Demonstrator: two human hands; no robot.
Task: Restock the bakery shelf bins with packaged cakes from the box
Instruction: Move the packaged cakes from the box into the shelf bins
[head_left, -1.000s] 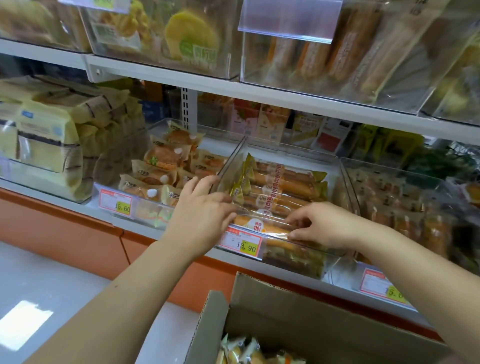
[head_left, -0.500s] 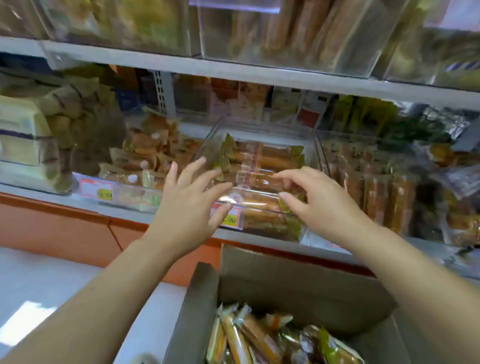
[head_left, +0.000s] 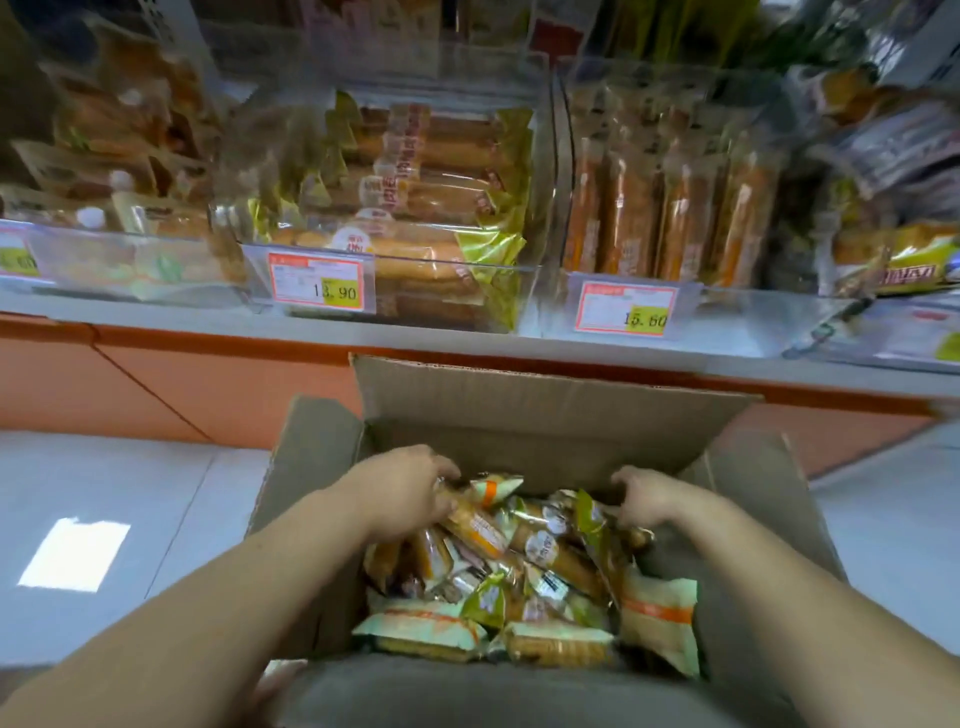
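Head view: left hand (head_left: 405, 493), right hand (head_left: 649, 500) on cakes (head_left: 543, 553) in box (head_left: 519, 410).

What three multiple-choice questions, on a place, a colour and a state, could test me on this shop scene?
1. Where are the left hand and right hand? A in the brown cardboard box; B on the floor; C in pockets.
2. Which colour backs the figures on the red-framed price tag reading 13.90? A blue; B yellow; C pink.
3. The box's flaps are: A taped shut; B open; C cut off.
Answers: A, both reach among the plastic-wrapped cakes; B, a yellow patch shows; B, flaps stand apart.
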